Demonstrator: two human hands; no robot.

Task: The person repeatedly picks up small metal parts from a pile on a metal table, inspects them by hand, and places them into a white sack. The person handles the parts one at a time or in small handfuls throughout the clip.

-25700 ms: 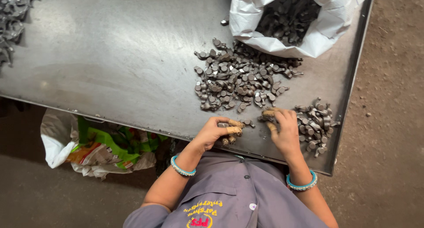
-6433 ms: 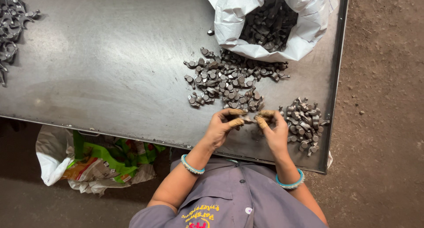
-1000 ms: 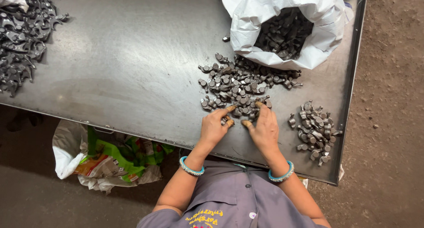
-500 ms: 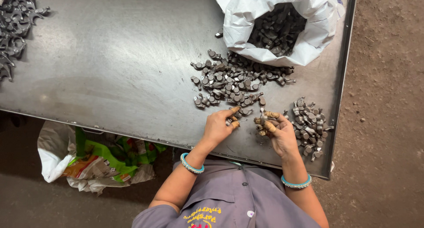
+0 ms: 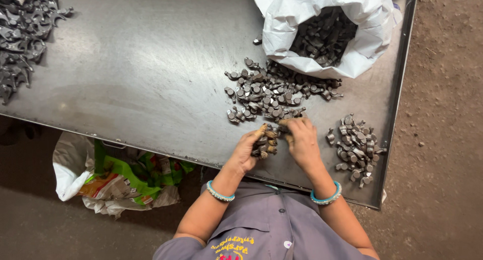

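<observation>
Dark metal castings cut off at left edge, white sack cropped at top — hands' fingertips hidden among parts.

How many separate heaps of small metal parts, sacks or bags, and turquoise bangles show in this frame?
Heaps of small dark metal parts on the steel table: 3 (middle, right, far-left)
Bags: 2 (white sack, crumpled bag on the floor)
Turquoise bangles: 2 ()
Total: 7

Counter: dull brushed sheet metal. Small parts: dark matt rough metal. Sack: white woven plastic, crinkled. Floor: rough dirt.
</observation>
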